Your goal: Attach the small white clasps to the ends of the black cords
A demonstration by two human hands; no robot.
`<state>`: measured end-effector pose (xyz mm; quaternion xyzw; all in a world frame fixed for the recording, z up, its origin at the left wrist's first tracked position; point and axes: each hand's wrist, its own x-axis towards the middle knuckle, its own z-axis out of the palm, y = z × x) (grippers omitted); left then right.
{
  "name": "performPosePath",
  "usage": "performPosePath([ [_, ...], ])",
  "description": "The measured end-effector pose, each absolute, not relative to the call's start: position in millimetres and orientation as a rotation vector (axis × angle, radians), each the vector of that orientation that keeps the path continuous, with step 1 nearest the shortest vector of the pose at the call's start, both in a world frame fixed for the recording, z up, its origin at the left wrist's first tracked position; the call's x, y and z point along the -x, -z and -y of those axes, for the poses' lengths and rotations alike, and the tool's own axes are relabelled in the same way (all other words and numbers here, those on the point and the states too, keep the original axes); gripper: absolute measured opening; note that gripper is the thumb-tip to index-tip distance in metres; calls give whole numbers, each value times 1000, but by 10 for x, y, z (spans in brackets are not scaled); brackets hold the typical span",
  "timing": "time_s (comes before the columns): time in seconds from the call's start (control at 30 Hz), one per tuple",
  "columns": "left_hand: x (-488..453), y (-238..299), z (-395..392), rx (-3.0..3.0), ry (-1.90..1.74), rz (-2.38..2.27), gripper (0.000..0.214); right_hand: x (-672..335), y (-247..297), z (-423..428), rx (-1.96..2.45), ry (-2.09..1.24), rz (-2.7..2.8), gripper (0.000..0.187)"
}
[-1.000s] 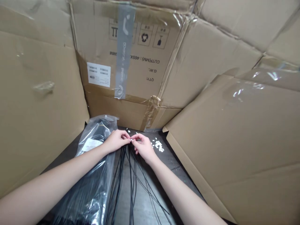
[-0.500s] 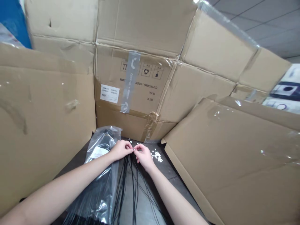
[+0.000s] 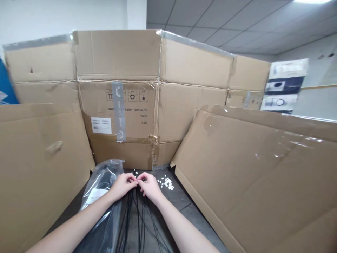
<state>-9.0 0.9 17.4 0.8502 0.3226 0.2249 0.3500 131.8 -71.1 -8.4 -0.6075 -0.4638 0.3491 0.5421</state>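
My left hand and my right hand meet fingertip to fingertip over the dark table, both closed in a pinch. A thin black wire runs up to the left fingertips. At the right fingertips the grip is on a tiny piece, mostly hidden now; it looked white a moment ago. Below the hands, several more black wires trail toward me. Beyond the right hand lies a loose pile of small white plastic pieces, with a few others just behind the fingers.
A clear plastic bag of black wires lies under and beside my left forearm. Cardboard panels stand around the dark tabletop: a left panel, a taped back panel and a slanted right panel.
The camera view has tilted up, showing more wall and ceiling, and everything has shifted left in the picture. Both hands stay pinched together; the white bit between the fingertips is now less visible.
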Motion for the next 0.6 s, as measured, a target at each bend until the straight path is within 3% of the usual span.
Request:
performPosePath([
  [0.6,36,-148,-35,-2149,-579,-839,25,-1462,188,681,1276,-920,1067,17],
])
